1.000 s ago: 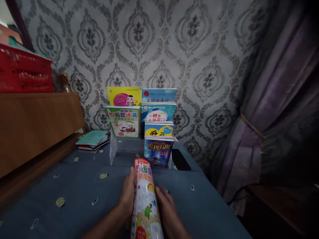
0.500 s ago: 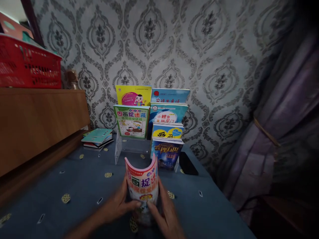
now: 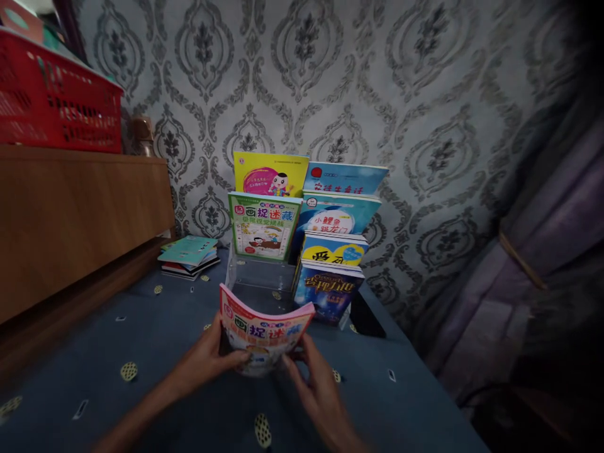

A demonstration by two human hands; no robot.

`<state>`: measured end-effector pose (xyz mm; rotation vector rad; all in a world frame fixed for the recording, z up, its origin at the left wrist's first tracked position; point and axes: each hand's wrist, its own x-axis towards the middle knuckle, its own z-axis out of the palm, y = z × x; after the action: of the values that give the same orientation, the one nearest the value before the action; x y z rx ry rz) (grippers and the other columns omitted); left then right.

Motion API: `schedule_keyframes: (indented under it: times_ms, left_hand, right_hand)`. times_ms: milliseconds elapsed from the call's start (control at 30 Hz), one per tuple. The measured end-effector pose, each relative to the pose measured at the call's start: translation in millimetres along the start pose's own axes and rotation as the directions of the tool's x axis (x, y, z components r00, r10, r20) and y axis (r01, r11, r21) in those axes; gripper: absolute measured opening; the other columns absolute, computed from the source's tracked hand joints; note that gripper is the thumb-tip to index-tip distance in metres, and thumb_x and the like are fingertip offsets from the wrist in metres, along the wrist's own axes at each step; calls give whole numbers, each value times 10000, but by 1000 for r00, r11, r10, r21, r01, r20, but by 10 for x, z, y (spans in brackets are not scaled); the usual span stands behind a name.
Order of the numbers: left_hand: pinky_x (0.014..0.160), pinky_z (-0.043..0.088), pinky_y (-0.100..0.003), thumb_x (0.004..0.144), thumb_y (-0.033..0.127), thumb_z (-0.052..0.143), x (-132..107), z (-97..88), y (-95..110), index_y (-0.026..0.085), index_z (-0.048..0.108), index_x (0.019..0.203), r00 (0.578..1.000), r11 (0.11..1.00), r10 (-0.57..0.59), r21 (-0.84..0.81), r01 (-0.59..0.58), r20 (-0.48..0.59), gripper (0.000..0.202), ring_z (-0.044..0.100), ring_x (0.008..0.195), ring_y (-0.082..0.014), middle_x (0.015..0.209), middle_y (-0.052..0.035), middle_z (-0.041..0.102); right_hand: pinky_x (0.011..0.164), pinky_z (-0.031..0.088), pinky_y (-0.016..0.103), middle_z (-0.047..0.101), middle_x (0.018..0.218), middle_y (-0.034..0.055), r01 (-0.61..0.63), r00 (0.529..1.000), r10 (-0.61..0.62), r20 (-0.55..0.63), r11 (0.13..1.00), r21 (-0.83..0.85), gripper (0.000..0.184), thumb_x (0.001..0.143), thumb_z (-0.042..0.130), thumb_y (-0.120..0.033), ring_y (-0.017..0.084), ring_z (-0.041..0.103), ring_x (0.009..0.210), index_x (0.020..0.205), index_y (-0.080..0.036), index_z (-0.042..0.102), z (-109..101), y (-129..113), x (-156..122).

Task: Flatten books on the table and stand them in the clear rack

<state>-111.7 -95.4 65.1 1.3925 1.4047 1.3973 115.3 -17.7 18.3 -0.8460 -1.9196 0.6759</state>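
Note:
A pink-edged picture book [image 3: 262, 336] bends in a shallow curve between my two hands, its cover facing me. My left hand [image 3: 210, 355] grips its left side, thumb across the front. On the opposite side my right hand [image 3: 311, 377] is closed on the book's edge, thumb near the lower cover. Just beyond is a clear stepped book stand [image 3: 259, 275]. On its left half stand a green picture book [image 3: 265, 228] and a yellow book [image 3: 271, 175]. Its right half carries blue books [image 3: 346, 179], a yellow-and-blue one [image 3: 333, 250] and a dark blue one [image 3: 328, 290].
Several books lie in a low stack [image 3: 189, 255] by the wooden cabinet [image 3: 85, 214], which bears a red basket [image 3: 61, 94]. A flat black object [image 3: 368, 318] lies right of the stand. Patterned wall behind; a tied purple curtain [image 3: 495, 308] hangs at the right.
The book in my hands has opened out from a tight curl to a flatter bend and tilted back. The view has shifted, so the stand appears slightly farther right.

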Motion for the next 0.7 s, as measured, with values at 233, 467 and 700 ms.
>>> schedule_keyframes:
  times_ms: [233, 467, 700]
  left_hand:
    - [909, 517, -409, 834, 514, 708, 595, -382, 533, 205, 558, 1102, 933, 928, 314, 265, -262, -176, 436, 638, 988, -279, 1039, -76, 683]
    - [975, 496, -429, 927, 531, 601, 1476, -700, 1001, 187, 503, 1228, 705, 690, 691, 434, -579, -158, 467, 628, 1075, -263, 1176, -111, 642]
    - [1081, 446, -503, 945, 501, 587, 1715, -736, 995, 183, 485, 1332, 733, 684, 674, 454, -571, -94, 510, 589, 1215, -294, 1280, -138, 630]
  right_hand:
    - [790, 550, 362, 690, 952, 73, 252, 968, -249, -36, 965, 80, 192, 992, 467, -361, 218, 656, 846, 1058, -215, 574, -207, -494, 1063]
    - [785, 488, 378, 593, 900, 42, 493, 857, -493, -148, 869, -39, 134, 990, 422, -327, 203, 569, 826, 975, -237, 520, -361, -785, 2006]
    - [763, 463, 376, 575, 858, 28, 473, 867, -475, -154, 880, -50, 92, 964, 444, -301, 209, 556, 812, 953, -232, 504, -341, -649, 2220]
